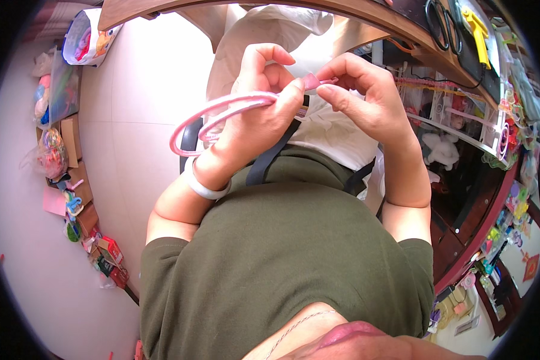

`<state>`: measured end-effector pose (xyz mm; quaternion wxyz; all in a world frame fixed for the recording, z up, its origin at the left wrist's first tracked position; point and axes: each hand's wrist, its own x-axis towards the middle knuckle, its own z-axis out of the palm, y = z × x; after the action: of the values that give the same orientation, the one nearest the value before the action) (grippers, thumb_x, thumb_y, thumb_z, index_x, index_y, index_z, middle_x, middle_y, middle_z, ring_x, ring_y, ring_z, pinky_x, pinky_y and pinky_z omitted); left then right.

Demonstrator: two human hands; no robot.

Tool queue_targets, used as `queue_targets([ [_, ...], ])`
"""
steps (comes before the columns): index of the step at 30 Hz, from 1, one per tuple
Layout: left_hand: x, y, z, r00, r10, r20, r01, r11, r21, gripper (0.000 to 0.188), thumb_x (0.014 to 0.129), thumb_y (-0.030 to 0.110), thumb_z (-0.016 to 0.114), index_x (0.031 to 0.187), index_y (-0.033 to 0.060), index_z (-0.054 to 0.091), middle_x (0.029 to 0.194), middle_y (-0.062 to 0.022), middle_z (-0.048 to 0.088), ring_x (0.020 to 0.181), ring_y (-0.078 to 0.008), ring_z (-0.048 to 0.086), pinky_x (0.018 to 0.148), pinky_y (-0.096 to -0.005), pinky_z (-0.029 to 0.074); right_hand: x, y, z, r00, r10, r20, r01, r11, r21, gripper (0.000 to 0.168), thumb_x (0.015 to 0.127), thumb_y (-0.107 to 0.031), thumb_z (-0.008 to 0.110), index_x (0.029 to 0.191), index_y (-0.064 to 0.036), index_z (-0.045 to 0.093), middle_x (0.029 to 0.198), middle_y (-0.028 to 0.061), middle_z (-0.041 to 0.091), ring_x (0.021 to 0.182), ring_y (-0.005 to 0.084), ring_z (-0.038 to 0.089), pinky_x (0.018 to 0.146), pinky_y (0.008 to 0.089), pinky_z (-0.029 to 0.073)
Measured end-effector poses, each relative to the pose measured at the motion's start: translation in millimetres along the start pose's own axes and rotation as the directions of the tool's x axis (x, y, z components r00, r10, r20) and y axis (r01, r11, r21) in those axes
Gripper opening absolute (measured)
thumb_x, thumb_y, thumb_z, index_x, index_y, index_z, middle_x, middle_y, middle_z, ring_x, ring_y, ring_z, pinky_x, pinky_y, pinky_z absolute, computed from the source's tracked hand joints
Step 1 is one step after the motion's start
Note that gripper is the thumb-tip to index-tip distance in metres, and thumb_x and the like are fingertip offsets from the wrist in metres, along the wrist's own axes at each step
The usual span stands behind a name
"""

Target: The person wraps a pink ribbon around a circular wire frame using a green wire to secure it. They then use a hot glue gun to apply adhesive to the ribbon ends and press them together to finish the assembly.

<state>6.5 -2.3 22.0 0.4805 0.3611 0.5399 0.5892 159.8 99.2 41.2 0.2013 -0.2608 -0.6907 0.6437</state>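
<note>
A pink looped tube or cord (pixel 186 121) hangs in curves over the wrist side of my left hand (pixel 261 103), which grips it between thumb and fingers. A small flat pink piece (pixel 311 81) shows at my left thumb tip. My right hand (pixel 364 96) pinches a thin pink end (pixel 328 82) between thumb and forefinger, just beside that piece. Both hands are raised over the lap, close together. Whether the flat piece and the loops are joined, I cannot tell.
A wooden table edge (pixel 261 3) curves above the hands. On its right part lie a yellow glue gun (pixel 477 36) and black-handled scissors (pixel 443 27). A white rack (pixel 459 130) with craft items stands at the right. Boxes (pixel 78 180) and bags line the left wall.
</note>
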Motion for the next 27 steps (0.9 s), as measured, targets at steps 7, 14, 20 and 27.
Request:
queue_targets([
  [7, -5, 0, 5, 0.983, 0.182, 0.019, -0.181, 0.954, 0.24, 0.032, 0.082, 0.001, 0.057, 0.107, 0.0028, 0.037, 0.063, -0.0042, 0.053, 0.052, -0.0086, 0.051, 0.049, -0.0232, 0.04, -3, -3, -2, 0.983, 0.174, 0.058, -0.181, 0.97, 0.162, 0.007, 0.086, -0.006, 0.062, 0.087, 0.001, 0.059, 0.074, 0.0009, 0.06, 0.066, 0.0042, 0.055, 0.058, 0.0183, 0.045],
  [14, -2, 0, 0, 0.997, 0.072, 0.033, -0.077, 0.984, 0.163, 0.03, 0.084, 0.005, 0.058, 0.107, 0.002, 0.038, 0.069, -0.0043, 0.056, 0.061, -0.007, 0.051, 0.055, -0.0221, 0.042, -1, 5, 6, 0.995, 0.095, 0.005, -0.094, 0.973, 0.212, 0.008, 0.083, -0.002, 0.064, 0.088, 0.002, 0.059, 0.074, 0.0031, 0.059, 0.062, 0.0064, 0.056, 0.054, 0.0185, 0.046],
  [20, 3, -8, -5, 0.822, 0.549, 0.149, -0.504, 0.582, 0.638, 0.059, 0.079, 0.011, 0.07, 0.125, 0.0007, 0.033, 0.11, -0.0192, 0.048, 0.102, -0.0248, 0.05, 0.082, -0.0318, 0.044, -3, 8, 4, 0.927, -0.301, -0.224, 0.298, 0.953, -0.049, 0.005, 0.082, 0.006, 0.062, 0.085, 0.003, 0.059, 0.073, 0.0049, 0.06, 0.063, 0.0081, 0.056, 0.055, 0.019, 0.045],
  [27, -42, -60, -32, 0.906, 0.172, 0.386, -0.391, 0.689, 0.611, 0.027, 0.084, 0.01, 0.062, 0.108, -0.0036, 0.06, 0.097, -0.0165, 0.065, 0.087, -0.0244, 0.064, 0.075, -0.0352, 0.051, -11, 7, -19, 0.673, -0.726, -0.141, 0.567, 0.628, -0.533, 0.018, 0.073, 0.01, 0.066, 0.086, 0.0, 0.059, 0.076, 0.0124, 0.061, 0.065, 0.0192, 0.06, 0.058, 0.0252, 0.049],
])
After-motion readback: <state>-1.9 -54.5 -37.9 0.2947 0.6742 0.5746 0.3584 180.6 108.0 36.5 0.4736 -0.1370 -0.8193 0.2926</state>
